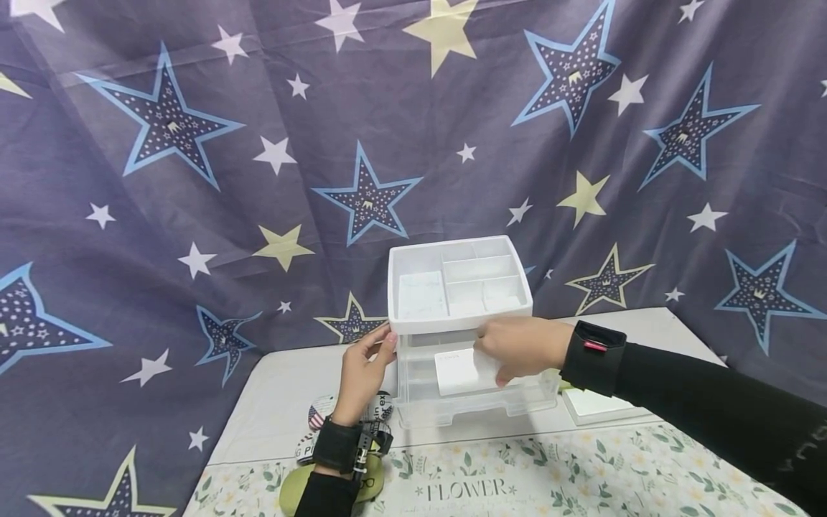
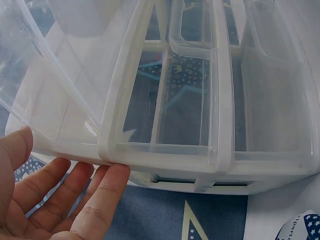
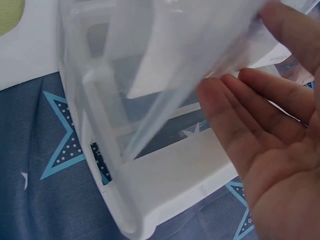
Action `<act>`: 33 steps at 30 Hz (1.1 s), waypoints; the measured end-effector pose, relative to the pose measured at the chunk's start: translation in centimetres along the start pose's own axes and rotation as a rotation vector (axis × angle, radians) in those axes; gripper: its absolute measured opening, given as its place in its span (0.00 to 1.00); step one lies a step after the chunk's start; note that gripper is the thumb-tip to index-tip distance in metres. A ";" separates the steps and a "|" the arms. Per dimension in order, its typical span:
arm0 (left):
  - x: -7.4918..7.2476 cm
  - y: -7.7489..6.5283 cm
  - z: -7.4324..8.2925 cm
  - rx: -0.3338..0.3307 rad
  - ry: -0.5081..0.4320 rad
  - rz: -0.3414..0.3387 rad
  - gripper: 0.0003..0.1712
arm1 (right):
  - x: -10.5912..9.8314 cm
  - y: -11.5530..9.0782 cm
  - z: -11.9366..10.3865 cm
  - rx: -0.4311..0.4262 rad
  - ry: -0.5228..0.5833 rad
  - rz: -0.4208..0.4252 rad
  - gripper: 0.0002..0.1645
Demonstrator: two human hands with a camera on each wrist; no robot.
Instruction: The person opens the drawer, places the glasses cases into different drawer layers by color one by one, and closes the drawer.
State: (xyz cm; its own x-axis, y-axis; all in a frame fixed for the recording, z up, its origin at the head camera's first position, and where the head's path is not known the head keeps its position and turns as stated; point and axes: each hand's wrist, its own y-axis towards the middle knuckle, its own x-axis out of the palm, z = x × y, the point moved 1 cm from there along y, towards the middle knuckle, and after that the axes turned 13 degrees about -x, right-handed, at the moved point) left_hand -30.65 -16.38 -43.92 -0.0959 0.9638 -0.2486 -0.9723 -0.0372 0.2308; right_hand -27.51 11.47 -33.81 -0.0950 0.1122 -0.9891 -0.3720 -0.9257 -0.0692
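We see the white pack (image 1: pixel 455 373) at the front of the box (image 1: pixel 460 323), in or just over the clear drawer (image 1: pixel 423 414); which of these, we cannot tell. Our left hand (image 1: pixel 362 368) rests at the left side of the box, its fingers loosely extended and touching the edge. Our right hand (image 1: pixel 525 346) is at the front of the box, over the right part of the pack; we cannot tell whether this grip pinches the pack or only touches it. We judge the pack to be light and rather stiff, with smooth faces which may slip, so we should take it by two opposite edges. The drawer looks thin and hard, perhaps easy to crack; its front lip seems the better place to hold.
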 end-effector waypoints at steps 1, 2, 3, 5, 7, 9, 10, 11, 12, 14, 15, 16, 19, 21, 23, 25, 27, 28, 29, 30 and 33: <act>0.0 0.3 -0.5 0.004 0.003 -0.001 0.26 | 0.1 -0.2 0.0 -0.012 -0.008 0.011 0.23; 0.0 0.5 -1.0 0.008 0.005 -0.001 0.27 | 0.2 -0.4 0.0 -0.021 -0.012 0.023 0.21; 0.0 0.8 -1.5 0.012 0.007 -0.002 0.28 | 0.2 -0.6 0.0 -0.030 -0.020 0.031 0.20; 0.0 0.8 -1.6 0.022 0.006 0.000 0.27 | 0.3 -0.9 -0.1 -0.039 -0.022 0.051 0.18; 0.0 0.8 -1.7 0.028 0.004 0.002 0.27 | 0.4 -1.3 -0.2 -0.041 -0.021 0.062 0.15; 0.0 0.8 -1.7 0.028 -0.003 0.003 0.26 | 0.4 -1.7 -0.3 -0.050 -0.022 0.081 0.13; 0.0 0.8 -1.8 0.026 -0.007 0.004 0.25 | 0.4 -1.8 -0.3 -0.054 -0.022 0.091 0.12; 0.1 0.8 -1.8 0.019 -0.010 0.005 0.25 | 0.4 -2.0 -0.3 -0.059 -0.024 0.100 0.12; 0.1 0.8 -1.7 0.015 -0.010 0.007 0.24 | 0.4 -2.1 -0.3 -0.066 -0.027 0.110 0.11; 0.2 0.8 -1.6 0.005 -0.007 0.011 0.23 | 0.5 -2.4 -0.3 -0.077 -0.036 0.132 0.10; 0.2 0.8 -1.6 0.000 -0.007 0.013 0.23 | 0.5 -2.6 -0.3 -0.083 -0.043 0.142 0.10; 0.2 0.7 -1.5 -0.005 -0.007 0.015 0.23 | 0.6 -2.8 -0.3 -0.088 -0.048 0.153 0.10; 0.3 0.3 -0.6 -0.013 -0.006 0.017 0.22 | 0.7 -3.1 -0.4 -0.097 -0.074 0.188 0.13; 0.2 -0.1 0.3 -0.015 -0.006 0.013 0.22 | 0.8 -3.3 -0.5 -0.100 -0.095 0.205 0.15; 0.1 -0.6 1.2 -0.015 -0.002 0.009 0.22 | 0.9 -3.4 -0.6 -0.095 -0.111 0.219 0.17; 0.0 -1.0 1.9 -0.010 -0.002 0.001 0.22 | 1.0 -3.4 -0.7 -0.088 -0.124 0.226 0.18; 0.0 -1.1 2.1 -0.010 -0.002 -0.003 0.22 | 1.0 -3.4 -0.7 -0.085 -0.136 0.231 0.18; 0.0 -1.1 2.2 -0.011 -0.004 -0.004 0.22 | 1.0 -3.4 -0.7 -0.084 -0.140 0.235 0.19; 0.0 -1.1 2.2 -0.011 -0.006 -0.003 0.22 | 1.1 -3.4 -0.7 -0.084 -0.140 0.237 0.19; 0.0 -1.1 2.2 -0.010 -0.007 -0.004 0.22 | 1.1 -3.4 -0.6 -0.084 -0.140 0.238 0.20; 0.1 -1.0 2.0 -0.014 -0.005 0.002 0.22 | 1.2 -3.4 -0.5 -0.083 -0.129 0.242 0.21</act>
State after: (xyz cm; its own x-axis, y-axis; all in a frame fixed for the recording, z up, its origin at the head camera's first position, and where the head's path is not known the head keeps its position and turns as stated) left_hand -29.29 -15.76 -42.26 -0.0965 0.9651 -0.2435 -0.9751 -0.0426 0.2178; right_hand -25.90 14.52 -34.83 -0.2904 -0.0752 -0.9539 -0.2477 -0.9570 0.1509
